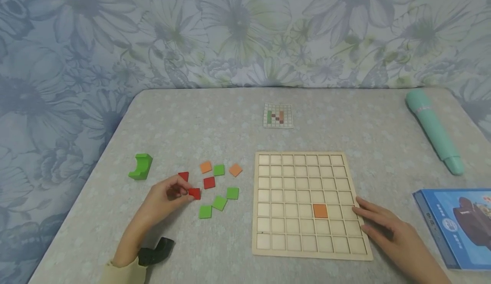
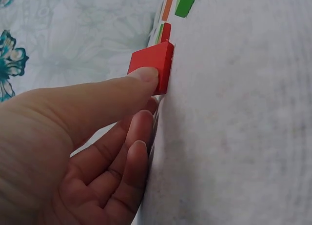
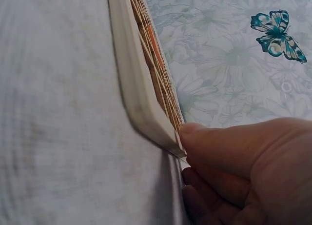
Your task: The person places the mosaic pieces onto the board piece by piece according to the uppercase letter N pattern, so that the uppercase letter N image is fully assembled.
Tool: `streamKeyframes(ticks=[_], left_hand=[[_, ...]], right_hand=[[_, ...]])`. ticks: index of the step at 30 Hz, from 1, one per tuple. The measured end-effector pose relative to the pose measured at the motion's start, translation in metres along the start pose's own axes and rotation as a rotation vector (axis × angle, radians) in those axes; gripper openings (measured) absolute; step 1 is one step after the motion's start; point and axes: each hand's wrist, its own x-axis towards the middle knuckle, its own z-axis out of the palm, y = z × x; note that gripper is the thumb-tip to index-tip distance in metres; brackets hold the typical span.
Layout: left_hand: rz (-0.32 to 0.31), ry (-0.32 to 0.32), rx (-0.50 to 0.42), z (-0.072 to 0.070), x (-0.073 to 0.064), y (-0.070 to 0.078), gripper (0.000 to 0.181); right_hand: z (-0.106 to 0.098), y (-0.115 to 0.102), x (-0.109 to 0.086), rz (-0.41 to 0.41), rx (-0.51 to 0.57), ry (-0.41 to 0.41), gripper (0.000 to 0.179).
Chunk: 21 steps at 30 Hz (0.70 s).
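My left hand (image 1: 165,199) pinches a small red square tile (image 1: 194,193) at the left of the table; in the left wrist view the thumb lies across the face of that tile (image 2: 151,59). Around it lie another red tile (image 1: 209,182), a partly covered red tile (image 1: 183,176), several green tiles (image 1: 219,203) and two orange tiles (image 1: 205,167). With its fingers extended, my right hand (image 1: 395,237) touches the right edge of a wooden grid board (image 1: 312,257). One orange tile (image 1: 320,210) sits in a cell of that board.
A small pattern card (image 1: 278,116) lies behind the board. At far left is a green curved block (image 1: 141,167). On the right are a mint-green cylindrical object (image 1: 437,133) and a blue box (image 1: 456,228). Flowered fabric (image 1: 238,32) rises behind the table.
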Motion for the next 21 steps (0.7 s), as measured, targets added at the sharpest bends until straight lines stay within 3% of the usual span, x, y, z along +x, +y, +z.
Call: streamKeyframes(ticks=[8, 13, 18, 21], left_hand=[[-0.045, 0.002, -0.023, -0.002, -0.001, -0.002, 0.017], [-0.046, 0.015, -0.153, -0.003, -0.001, 0.002, 0.014], [-0.063, -0.003, -0.345, 0.004, 0.001, 0.032, 0.014], [-0.033, -0.075, -0.409, 0.015, 0.008, 0.057, 0.013]], right_hand=[[-0.001, -0.001, 0.000, -0.008, 0.006, 0.001, 0.045], [-0.001, -0.001, 0.000, 0.000, -0.007, -0.002, 0.045], [-0.001, -0.002, 0.000, -0.010, -0.006, -0.002, 0.045], [-0.001, -0.002, 0.000, -0.010, -0.002, 0.000, 0.044]])
